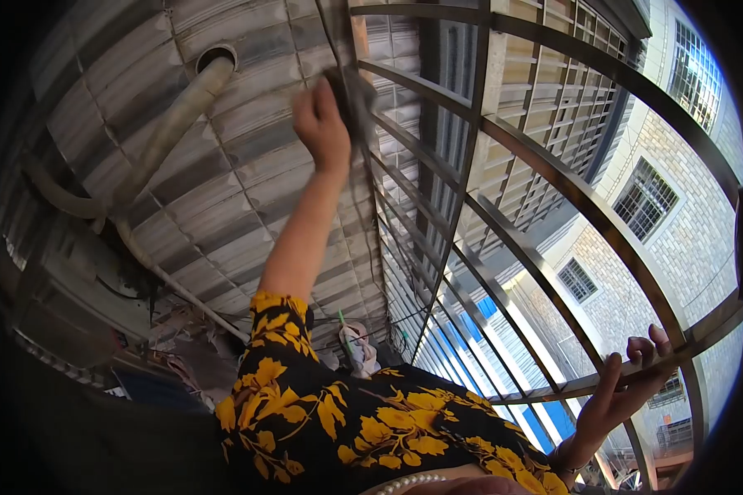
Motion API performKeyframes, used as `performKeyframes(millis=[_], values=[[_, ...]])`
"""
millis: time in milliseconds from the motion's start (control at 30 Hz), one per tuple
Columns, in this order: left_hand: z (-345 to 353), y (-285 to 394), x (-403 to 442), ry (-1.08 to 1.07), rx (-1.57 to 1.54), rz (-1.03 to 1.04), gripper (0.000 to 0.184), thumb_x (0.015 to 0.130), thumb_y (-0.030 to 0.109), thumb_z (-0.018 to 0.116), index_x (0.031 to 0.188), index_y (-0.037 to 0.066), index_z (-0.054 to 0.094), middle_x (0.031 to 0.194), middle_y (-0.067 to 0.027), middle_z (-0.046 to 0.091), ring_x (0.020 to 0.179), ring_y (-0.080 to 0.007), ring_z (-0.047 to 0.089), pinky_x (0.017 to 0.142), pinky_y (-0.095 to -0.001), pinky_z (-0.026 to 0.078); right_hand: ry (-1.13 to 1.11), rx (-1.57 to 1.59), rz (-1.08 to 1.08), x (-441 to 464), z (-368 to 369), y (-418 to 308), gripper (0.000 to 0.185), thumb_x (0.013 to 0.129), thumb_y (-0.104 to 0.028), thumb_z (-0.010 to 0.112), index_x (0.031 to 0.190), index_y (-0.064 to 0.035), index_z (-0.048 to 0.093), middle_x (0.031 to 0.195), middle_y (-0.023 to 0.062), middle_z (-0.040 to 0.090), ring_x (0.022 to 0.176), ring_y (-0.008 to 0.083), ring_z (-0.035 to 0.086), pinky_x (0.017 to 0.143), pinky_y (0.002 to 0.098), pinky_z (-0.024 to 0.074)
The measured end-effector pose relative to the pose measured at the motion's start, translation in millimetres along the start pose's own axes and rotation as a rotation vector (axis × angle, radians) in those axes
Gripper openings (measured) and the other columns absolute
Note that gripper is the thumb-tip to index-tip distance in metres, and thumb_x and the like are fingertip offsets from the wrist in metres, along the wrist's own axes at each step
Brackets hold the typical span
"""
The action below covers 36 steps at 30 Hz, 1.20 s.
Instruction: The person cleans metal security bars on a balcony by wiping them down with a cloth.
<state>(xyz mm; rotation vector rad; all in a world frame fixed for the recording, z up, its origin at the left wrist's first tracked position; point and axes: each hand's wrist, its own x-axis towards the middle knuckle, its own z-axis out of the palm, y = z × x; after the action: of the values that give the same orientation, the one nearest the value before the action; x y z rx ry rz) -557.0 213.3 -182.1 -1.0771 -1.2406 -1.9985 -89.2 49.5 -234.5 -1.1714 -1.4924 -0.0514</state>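
My left hand (321,124) is raised high against the tiled wall, beside an upright metal post (357,157) of the window grille. Its fingers are closed round a dark, cloth-like piece (351,97), blurred and pressed at the post. On the right, my right hand (619,396) grips a horizontal metal rail (578,385) of the grille, fingertips curling over it. Black sleeves with yellow flowers cover my upper arms.
A pale pipe (173,124) runs from a hole in the tiled wall (256,157). The curved grille bars (545,173) fill the right side, with a brick building (693,190) beyond. A bottle with a green tip (355,346) and cluttered items stand low behind my arm.
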Motion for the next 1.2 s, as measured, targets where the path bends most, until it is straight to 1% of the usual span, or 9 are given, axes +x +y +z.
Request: performKeyframes(millis=[167, 267, 300, 333, 533, 833, 867, 933, 1200], values=[[60, 2, 70, 0.237, -0.157, 0.351, 0.03, 0.097, 0.028, 0.059, 0.088, 0.0, 0.064, 0.08, -0.01, 0.063, 0.072, -0.0221, 0.056, 0.067, -0.0335, 0.044, -0.002, -0.007, -0.019, -1, 0, 0, 0.061, 0.087, -0.024, 0.061, 0.137, -0.0016, 0.034, 0.109, 0.016, 0.051, 0.107, 0.0249, 0.048, 0.093, 0.0404, 0.0401], [99, -20, 65, -0.233, 0.027, 0.571, 0.03, 0.092, 0.031, 0.061, 0.081, 0.003, 0.066, 0.085, -0.0163, 0.064, 0.084, -0.0374, 0.059, 0.08, -0.0442, 0.045, -0.012, -0.034, 0.044, -4, -3, 3, 0.062, 0.087, -0.026, 0.062, 0.136, -0.001, 0.035, 0.11, 0.0169, 0.05, 0.107, 0.0256, 0.048, 0.093, 0.0409, 0.0402], [115, -46, 59, -0.679, 0.148, 0.232, 0.041, 0.092, 0.043, 0.055, 0.082, 0.006, 0.069, 0.087, -0.0158, 0.067, 0.088, -0.0397, 0.061, 0.084, -0.0464, 0.044, -0.004, -0.018, 0.048, -4, -3, 5, 0.063, 0.087, -0.028, 0.063, 0.136, -0.0006, 0.035, 0.114, 0.0185, 0.048, 0.111, 0.0261, 0.046, 0.095, 0.0429, 0.0392], [131, -67, 56, -0.504, 0.136, 0.084, 0.046, 0.09, 0.051, 0.051, 0.082, 0.01, 0.071, 0.086, -0.0156, 0.069, 0.091, -0.0387, 0.063, 0.085, -0.0496, 0.044, 0.019, -0.074, -0.043, -4, -1, 7, 0.052, 0.091, -0.02, 0.056, 0.137, -0.0065, 0.038, 0.108, 0.0117, 0.048, 0.102, 0.0207, 0.045, 0.074, 0.0268, 0.0456], [147, -80, 36, -0.394, -0.034, -0.124, 0.044, 0.091, 0.041, 0.049, 0.076, 0.003, 0.066, 0.077, -0.0206, 0.065, 0.076, -0.0366, 0.067, 0.069, -0.0456, 0.047, 0.037, 0.015, 0.012, -5, 2, 2, 0.055, 0.09, -0.021, 0.057, 0.138, -0.0058, 0.036, 0.111, 0.0146, 0.049, 0.108, 0.024, 0.047, 0.078, 0.0336, 0.0504], [100, 40, 5, -0.284, -0.201, 0.735, 0.018, 0.089, 0.019, 0.055, 0.076, 0.008, 0.058, 0.072, -0.0099, 0.055, 0.069, -0.0313, 0.055, 0.065, -0.0397, 0.04, -0.043, 0.027, -0.046, 3, -6, 1, 0.085, 0.088, -0.011, 0.066, 0.149, 0.0034, 0.008, 0.123, 0.0229, 0.052, 0.103, 0.028, 0.058, 0.083, 0.0354, 0.0531], [95, 12, 15, -0.568, -0.369, 0.225, 0.025, 0.09, 0.025, 0.054, 0.073, 0.007, 0.058, 0.069, -0.0127, 0.057, 0.064, -0.0343, 0.056, 0.06, -0.0404, 0.041, -0.038, 0.017, -0.035, 1, -12, 7, 0.085, 0.088, -0.011, 0.066, 0.149, 0.0034, 0.008, 0.123, 0.0229, 0.052, 0.103, 0.028, 0.058, 0.083, 0.0354, 0.0531], [102, -34, 40, -0.357, 0.079, 0.156, 0.04, 0.094, 0.037, 0.048, 0.083, 0.002, 0.064, 0.08, -0.0183, 0.064, 0.077, -0.0408, 0.06, 0.072, -0.0453, 0.047, -0.232, -0.279, -0.07, 0, -19, 20, 0.085, 0.088, -0.011, 0.066, 0.149, 0.0058, 0.008, 0.115, 0.0198, 0.053, 0.1, 0.0226, 0.057, 0.077, 0.0325, 0.0513], [92, 56, -13, -0.359, -0.347, 0.45, 0.025, 0.091, 0.023, 0.057, 0.074, 0.005, 0.053, 0.078, -0.0133, 0.052, 0.077, -0.0344, 0.052, 0.067, -0.0426, 0.037, -0.222, -0.211, 0.206, 28, -37, -32, 0.036, 0.088, -0.029, 0.071, 0.098, -0.0013, 0.051, 0.082, 0.0079, 0.063, 0.071, 0.0225, 0.063, 0.064, 0.0346, 0.0517]])
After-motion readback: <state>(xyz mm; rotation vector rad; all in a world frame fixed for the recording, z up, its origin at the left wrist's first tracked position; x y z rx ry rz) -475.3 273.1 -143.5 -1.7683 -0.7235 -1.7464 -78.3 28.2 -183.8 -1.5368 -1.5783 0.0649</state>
